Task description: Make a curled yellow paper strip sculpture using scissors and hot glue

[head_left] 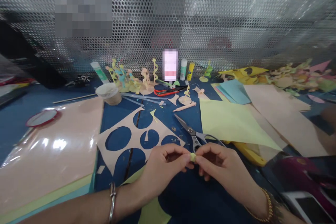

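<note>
Pinching 1 tiny yellow-green paper pc (193, 157) btwn L hand (166, 166) & R hand (223, 168), narrow grip on each, above blue surface (189, 196). Near 1 pr scissors (191, 131) & 1 holed sheet (135, 140), w/ 3 glue sticks (183, 70) farther back.

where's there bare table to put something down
One patch: blue tabletop on the near side of the left hand and right hand, beside the green cutout. A smaller one lies between the white tub, pink sheet and holed sheet. Crowded: the back, with paper figures and glue stick, and the right, with overlapping sheets.
</note>
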Available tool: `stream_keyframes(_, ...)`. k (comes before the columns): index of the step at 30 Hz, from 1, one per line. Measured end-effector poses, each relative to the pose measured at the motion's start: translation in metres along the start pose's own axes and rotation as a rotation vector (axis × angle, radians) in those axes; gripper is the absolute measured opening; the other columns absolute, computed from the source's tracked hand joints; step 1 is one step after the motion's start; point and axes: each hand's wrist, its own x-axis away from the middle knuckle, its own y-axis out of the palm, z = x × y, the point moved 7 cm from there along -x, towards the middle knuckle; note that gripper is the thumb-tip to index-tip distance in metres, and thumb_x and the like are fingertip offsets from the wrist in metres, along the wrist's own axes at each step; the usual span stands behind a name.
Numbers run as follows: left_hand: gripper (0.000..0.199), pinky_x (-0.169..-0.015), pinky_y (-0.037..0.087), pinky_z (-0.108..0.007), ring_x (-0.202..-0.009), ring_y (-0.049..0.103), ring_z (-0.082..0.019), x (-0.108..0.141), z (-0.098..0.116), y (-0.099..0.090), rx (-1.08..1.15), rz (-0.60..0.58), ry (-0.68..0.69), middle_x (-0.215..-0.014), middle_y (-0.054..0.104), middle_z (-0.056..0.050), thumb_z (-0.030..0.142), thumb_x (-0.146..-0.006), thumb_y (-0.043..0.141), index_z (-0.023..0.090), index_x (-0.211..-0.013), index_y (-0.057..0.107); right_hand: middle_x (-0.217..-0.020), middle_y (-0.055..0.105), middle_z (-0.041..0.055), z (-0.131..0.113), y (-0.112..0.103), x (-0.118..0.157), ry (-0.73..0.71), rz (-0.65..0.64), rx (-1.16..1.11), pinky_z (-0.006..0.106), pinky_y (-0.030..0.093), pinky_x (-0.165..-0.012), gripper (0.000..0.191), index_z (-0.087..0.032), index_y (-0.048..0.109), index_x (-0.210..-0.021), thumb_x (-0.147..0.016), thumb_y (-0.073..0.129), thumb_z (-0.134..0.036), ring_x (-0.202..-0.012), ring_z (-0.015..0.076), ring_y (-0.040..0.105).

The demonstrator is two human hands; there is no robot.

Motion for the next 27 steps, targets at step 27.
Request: stream_keyframes(27,0.016,-0.057,0.05,-0.02,-0.065,0.064,-0.012,-0.0025,-0.0057,0.0074,0.071,-0.039,0.082,-0.071,0.061,0.001,0.029,-0.081,0.069,0.014,-0.079,0.062,-0.062,0.064,0.001,-0.0006,-0.0057,0.0016,-0.076,0.043,0.097,0.022,0.052,-0.049,0.025,-0.018,0.065,-0.083,-0.084,0.062,-0.043,-0.056,0.0135,0.061)
